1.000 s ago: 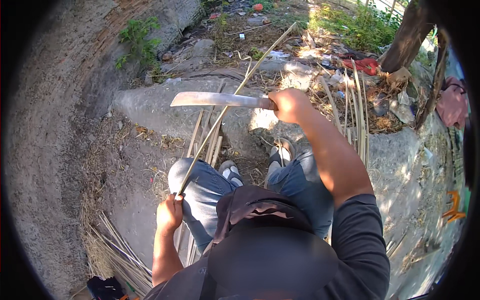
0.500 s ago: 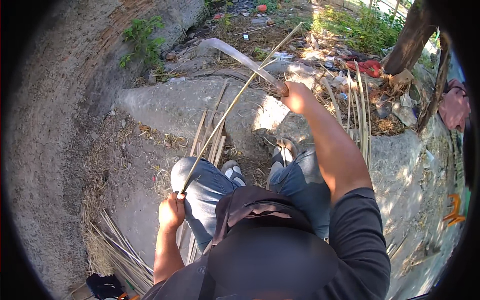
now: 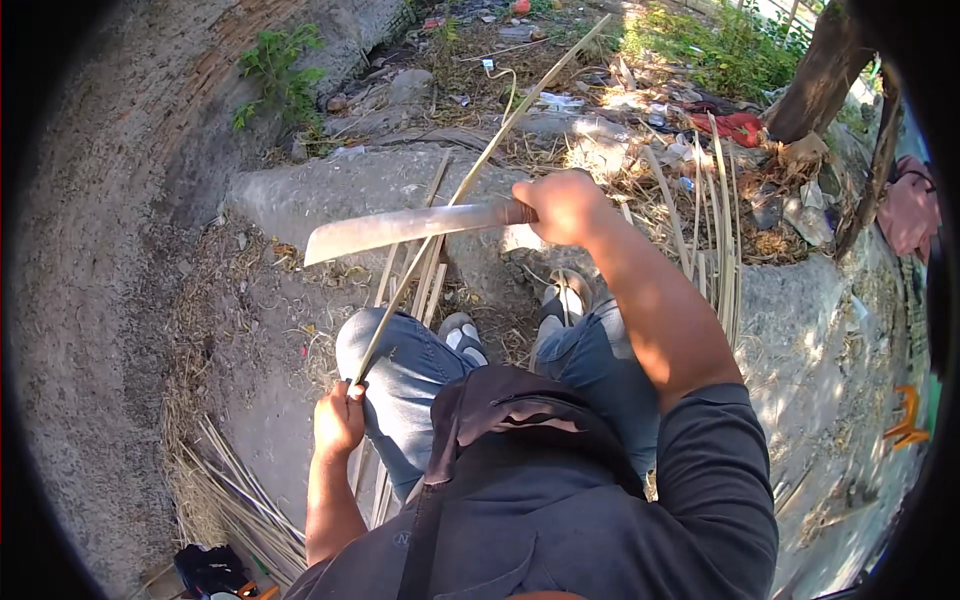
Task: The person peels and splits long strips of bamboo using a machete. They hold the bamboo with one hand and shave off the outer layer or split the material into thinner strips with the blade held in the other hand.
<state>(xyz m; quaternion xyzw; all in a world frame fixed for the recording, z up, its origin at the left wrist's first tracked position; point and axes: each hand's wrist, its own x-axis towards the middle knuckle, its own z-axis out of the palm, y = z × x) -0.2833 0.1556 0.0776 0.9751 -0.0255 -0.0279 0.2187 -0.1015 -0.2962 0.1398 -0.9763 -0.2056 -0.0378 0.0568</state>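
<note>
Steel blade: the machete (image 3: 405,228) lies nearly level above the concrete slab (image 3: 350,190), its broad tip pointing to the person's left, its edge crossing the bamboo strip just above the left knee.
Right hand: the right hand (image 3: 565,205) is clenched round the machete's handle, fingers wrapped fully so the handle is hidden inside the fist; the blade juts out from the thumb side.
Bamboo strip: the long thin bamboo strip (image 3: 470,185) runs as a slant from the left hand up over the slab and on past its far edge toward the littered ground; it passes under or against the blade, and which of the two cannot be told.
Left hand: the left hand (image 3: 338,420) is closed on the strip's near end, just beside the left knee (image 3: 385,350), with the strip coming out between thumb and fingers.
Slab: grey and rough, it sits ahead of the knees, with more split strips (image 3: 425,270) leaning on its near face.
Bundle: a heap of cut strips (image 3: 240,490) lies on the ground well back from the slab, by the left elbow.
Right of the slab: further upright strips (image 3: 720,220) stand near the dry leaf litter.
</note>
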